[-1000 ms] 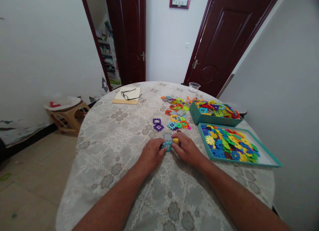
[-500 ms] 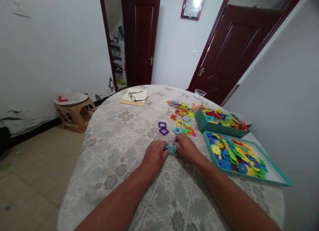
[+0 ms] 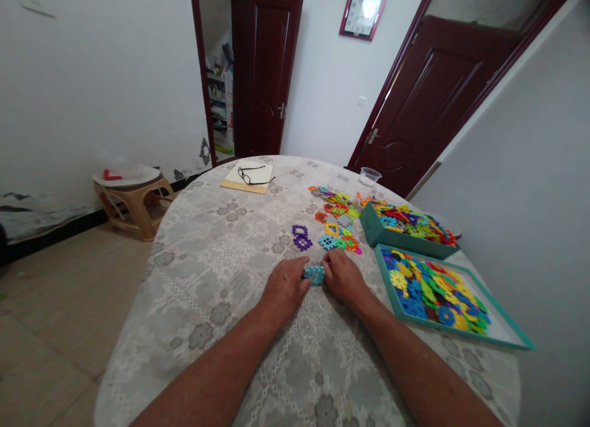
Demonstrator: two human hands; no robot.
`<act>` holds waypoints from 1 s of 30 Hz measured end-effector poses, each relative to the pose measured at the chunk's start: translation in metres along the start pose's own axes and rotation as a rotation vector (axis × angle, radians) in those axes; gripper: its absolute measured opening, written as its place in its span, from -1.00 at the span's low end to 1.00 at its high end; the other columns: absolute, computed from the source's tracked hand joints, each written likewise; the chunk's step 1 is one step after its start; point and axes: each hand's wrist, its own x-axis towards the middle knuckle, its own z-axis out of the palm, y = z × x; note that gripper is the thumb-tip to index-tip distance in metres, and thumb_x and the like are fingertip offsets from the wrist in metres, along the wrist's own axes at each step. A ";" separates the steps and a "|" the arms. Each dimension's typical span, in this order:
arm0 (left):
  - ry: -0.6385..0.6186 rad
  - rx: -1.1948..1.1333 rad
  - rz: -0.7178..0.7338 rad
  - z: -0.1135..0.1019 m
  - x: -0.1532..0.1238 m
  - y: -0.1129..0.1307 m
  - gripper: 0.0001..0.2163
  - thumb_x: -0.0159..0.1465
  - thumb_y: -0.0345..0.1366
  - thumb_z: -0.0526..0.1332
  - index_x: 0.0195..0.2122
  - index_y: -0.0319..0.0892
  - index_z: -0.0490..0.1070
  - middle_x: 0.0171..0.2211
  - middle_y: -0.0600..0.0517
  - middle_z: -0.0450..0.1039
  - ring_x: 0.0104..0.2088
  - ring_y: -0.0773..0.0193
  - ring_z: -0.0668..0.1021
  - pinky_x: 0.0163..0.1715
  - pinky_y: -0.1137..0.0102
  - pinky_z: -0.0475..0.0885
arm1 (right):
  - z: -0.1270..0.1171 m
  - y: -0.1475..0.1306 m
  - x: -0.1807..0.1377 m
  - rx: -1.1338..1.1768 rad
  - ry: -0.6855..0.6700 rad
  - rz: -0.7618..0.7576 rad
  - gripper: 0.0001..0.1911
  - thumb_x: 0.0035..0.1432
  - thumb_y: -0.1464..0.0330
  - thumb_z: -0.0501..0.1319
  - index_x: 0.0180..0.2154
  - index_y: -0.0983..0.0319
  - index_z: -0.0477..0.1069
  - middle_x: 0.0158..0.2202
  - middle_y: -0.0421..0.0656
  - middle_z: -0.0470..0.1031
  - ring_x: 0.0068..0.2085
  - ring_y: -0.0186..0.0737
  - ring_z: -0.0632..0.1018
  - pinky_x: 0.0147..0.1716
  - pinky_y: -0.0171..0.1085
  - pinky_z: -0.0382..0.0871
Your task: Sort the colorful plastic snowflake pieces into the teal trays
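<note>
Between my two hands is a light-blue toothed plastic building piece [image 3: 315,275], near the middle of the table. My left hand [image 3: 286,284] grips its left side, thumb toward me. On the other side my right hand [image 3: 342,273] pinches the right edge. Parts of other pieces may be behind it, but the fingers hide them. Just beyond my hands lie purple toothed pieces [image 3: 302,242]. A light-blue flat piece [image 3: 327,242] and a yellow square frame piece [image 3: 332,229] lie a little to the right of those.
A teal box [image 3: 410,243] heaped with colourful pieces stands at the right. In front of it lies a teal-rimmed tray [image 3: 504,317] of more pieces. Glasses [image 3: 251,178] rest on a notebook [image 3: 246,188] at the far left. A clear plastic cup [image 3: 370,176] stands at the back.
The light-blue piece is tilted slightly more toward me, showing more of its face. Both hands keep their hold. The view has shifted slightly.
</note>
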 end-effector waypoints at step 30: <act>-0.020 -0.093 0.051 -0.006 0.004 0.005 -0.90 0.25 -0.45 0.23 -0.23 -0.14 0.41 -0.23 0.03 0.48 -0.18 0.21 0.48 -0.11 0.33 0.35 | 0.005 0.031 0.010 -0.148 0.237 -0.168 -0.88 0.27 0.40 0.18 -0.16 0.22 0.46 -0.18 -0.04 0.55 -0.07 -0.02 0.48 0.10 -0.04 0.20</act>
